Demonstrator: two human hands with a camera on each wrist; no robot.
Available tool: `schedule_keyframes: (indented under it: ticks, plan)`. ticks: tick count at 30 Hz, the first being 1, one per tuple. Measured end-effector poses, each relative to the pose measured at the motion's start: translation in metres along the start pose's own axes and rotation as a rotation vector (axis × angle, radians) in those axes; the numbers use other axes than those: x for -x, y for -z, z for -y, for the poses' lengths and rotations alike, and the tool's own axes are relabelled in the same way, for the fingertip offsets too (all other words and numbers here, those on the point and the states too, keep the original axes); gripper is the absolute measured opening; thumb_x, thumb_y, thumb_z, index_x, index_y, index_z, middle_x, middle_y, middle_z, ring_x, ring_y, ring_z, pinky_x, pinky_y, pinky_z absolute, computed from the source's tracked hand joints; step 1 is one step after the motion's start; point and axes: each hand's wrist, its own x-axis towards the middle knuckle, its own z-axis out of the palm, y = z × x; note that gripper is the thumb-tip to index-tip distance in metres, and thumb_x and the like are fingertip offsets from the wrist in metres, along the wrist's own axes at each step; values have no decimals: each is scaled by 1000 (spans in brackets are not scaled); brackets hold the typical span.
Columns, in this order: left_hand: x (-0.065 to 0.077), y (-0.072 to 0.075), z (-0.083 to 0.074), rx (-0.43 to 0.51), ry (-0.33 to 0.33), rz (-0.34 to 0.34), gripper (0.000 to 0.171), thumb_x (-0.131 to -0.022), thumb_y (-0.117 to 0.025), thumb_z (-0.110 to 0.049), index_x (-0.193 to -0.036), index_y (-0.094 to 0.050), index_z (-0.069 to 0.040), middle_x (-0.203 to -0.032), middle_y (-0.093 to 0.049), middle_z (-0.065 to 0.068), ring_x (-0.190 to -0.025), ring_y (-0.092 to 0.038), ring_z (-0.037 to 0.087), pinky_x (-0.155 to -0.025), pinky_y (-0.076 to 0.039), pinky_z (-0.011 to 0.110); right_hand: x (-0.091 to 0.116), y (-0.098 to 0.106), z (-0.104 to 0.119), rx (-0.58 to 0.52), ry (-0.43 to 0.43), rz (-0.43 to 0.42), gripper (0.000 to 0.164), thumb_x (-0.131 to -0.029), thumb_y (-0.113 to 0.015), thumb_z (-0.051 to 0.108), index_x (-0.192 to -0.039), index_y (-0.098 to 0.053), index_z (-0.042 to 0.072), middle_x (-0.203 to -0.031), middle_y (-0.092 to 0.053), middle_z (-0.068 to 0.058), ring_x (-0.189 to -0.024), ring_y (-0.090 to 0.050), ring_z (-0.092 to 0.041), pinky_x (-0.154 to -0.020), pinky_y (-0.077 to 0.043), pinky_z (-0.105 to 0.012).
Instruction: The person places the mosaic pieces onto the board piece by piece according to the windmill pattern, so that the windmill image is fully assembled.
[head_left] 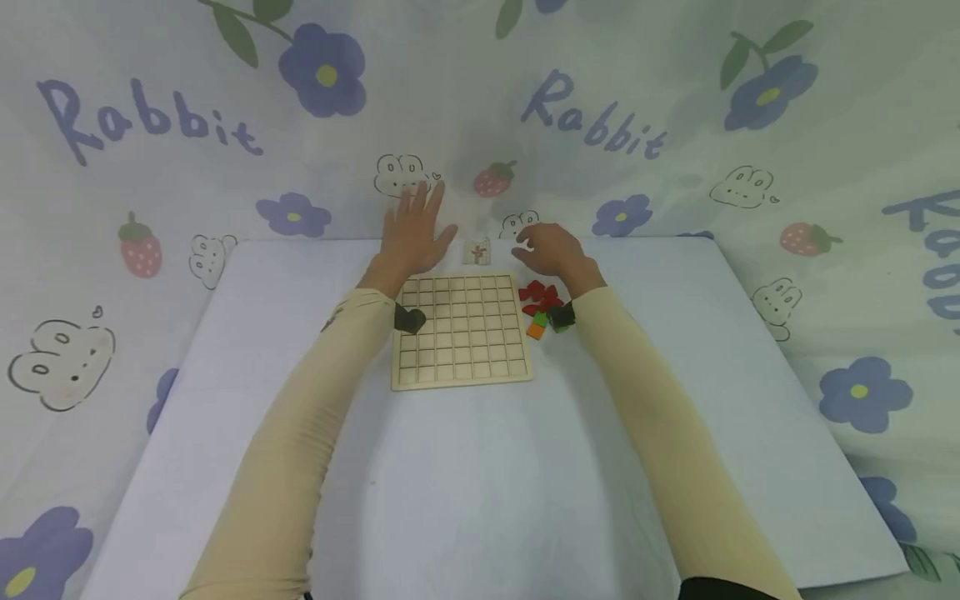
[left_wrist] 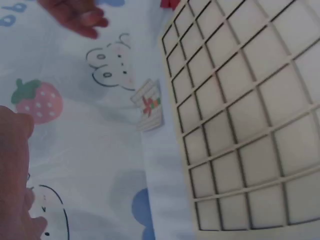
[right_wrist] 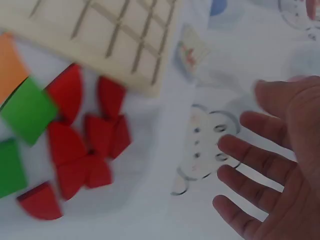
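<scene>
A square wooden grid board lies on the white table. My left hand is over the board's far left corner, fingers spread and holding nothing. Off the far right corner hovers my right hand, its fingers loosely bent and nothing between them; the right wrist view shows the fingers apart. Between the hands, past the board's far edge, a small card with a red and green pattern leans at the back of the table. Several red quarter-round pieces lie in a pile right of the board, under my right wrist.
Beside the red pieces are green square pieces and an orange square piece. A white cloth backdrop with rabbits, flowers and strawberries rises behind the table's far edge. White tabletop stretches in front of the board.
</scene>
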Motion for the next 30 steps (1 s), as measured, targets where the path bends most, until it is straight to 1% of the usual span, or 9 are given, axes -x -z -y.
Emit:
schedule_keyframes:
  ticks: [4,7,9,12,14,16,22,26,30]
  plan:
    - [22,-13,15,62,-45,20,75,-103,-37,-47,-159,6,-20,-163,-5,18,-146,-6,45,-113,-11,64,8,-18,-20,0,-47,69,39,-95,-65,30,-128,-64,10,-120,-65,-11,-110,-59,-27,-93,-48,-44]
    - [41,-23,25,99,-80,43,76,-102,-42,-45,-159,0,-18,-162,-11,19,-144,-11,47,-111,-13,66,11,-31,-31,-14,-88,88,41,-93,-68,31,-127,-65,9,-119,-65,-11,-107,-59,-27,-92,-49,-44]
    - [54,-28,30,111,-94,77,78,-102,-45,-45,-160,-1,-17,-162,-14,18,-144,-12,47,-110,-13,67,13,-38,-35,-21,-114,84,43,-92,-68,34,-128,-65,9,-119,-65,-11,-105,-59,-27,-91,-49,-43]
    - [74,-35,37,117,-98,152,80,-101,-49,-45,-160,-3,-17,-162,-16,16,-146,-10,44,-111,-12,67,15,-46,-39,-14,-133,66,45,-92,-67,36,-127,-66,8,-119,-66,-10,-104,-60,-27,-89,-50,-44]
    - [86,-39,41,125,-82,214,82,-100,-51,-46,-160,-2,-18,-162,-14,16,-147,-6,42,-112,-8,66,16,-49,-40,-25,-149,48,43,-92,-66,36,-125,-67,7,-119,-66,-10,-102,-60,-27,-89,-51,-44]
    - [99,-43,45,130,-76,257,85,-98,-54,-48,-160,-5,-17,-162,-14,16,-147,-4,41,-112,-7,66,17,-52,-40,-28,-158,33,42,-93,-66,36,-123,-68,7,-118,-67,-9,-99,-61,-26,-86,-51,-43]
    - [133,-56,57,127,-85,343,101,-88,-63,-58,-159,-7,-12,-162,-2,22,-146,4,44,-110,-1,69,17,-58,-41,-64,-166,-1,32,-94,-65,31,-118,-72,11,-107,-67,-7,-90,-59,-24,-77,-52,-40]
    - [152,-62,61,148,-78,377,109,-83,-67,-62,-159,-8,-11,-161,5,25,-145,9,45,-109,2,69,15,-62,-44,-95,-180,-5,27,-94,-65,30,-113,-71,11,-101,-66,-6,-89,-58,-24,-79,-51,-40]
    - [162,-66,62,163,-67,374,110,-82,-68,-62,-159,-10,-9,-160,6,26,-145,9,45,-109,3,69,14,-65,-48,-148,-189,-3,25,-94,-65,30,-110,-68,10,-104,-65,-8,-94,-59,-25,-83,-50,-41]
